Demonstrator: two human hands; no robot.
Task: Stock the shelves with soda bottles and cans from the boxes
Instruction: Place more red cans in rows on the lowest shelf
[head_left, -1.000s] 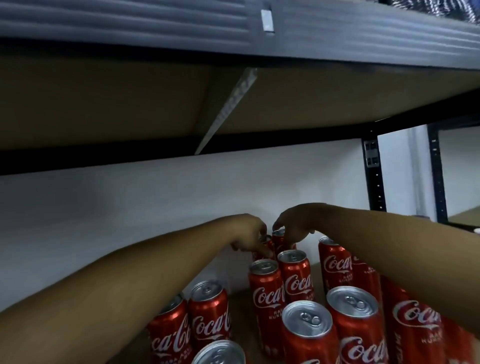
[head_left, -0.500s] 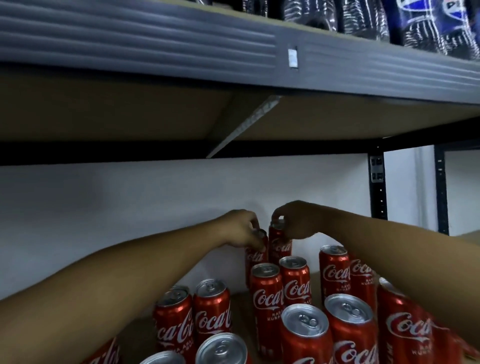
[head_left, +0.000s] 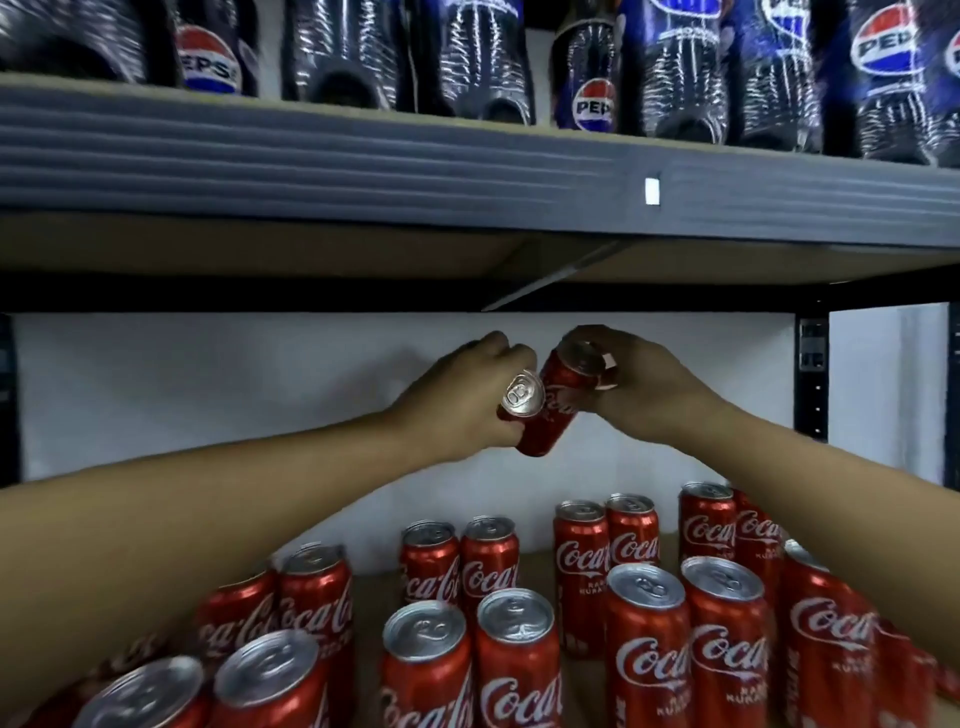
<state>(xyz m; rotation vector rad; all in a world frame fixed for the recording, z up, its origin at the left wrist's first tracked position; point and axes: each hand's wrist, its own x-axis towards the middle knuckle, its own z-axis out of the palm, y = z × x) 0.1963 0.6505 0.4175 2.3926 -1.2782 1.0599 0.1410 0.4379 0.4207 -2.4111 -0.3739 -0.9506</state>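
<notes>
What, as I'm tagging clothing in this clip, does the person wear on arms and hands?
Nothing that shows. The left hand and right hand are bare: no gloves, rings or watch visible. The left forearm and right forearm show no sleeve up to the frame's edges.

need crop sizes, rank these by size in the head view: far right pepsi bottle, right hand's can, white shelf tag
1. pepsi bottle, though cut off by the frame
2. can in the right hand
3. white shelf tag
</notes>
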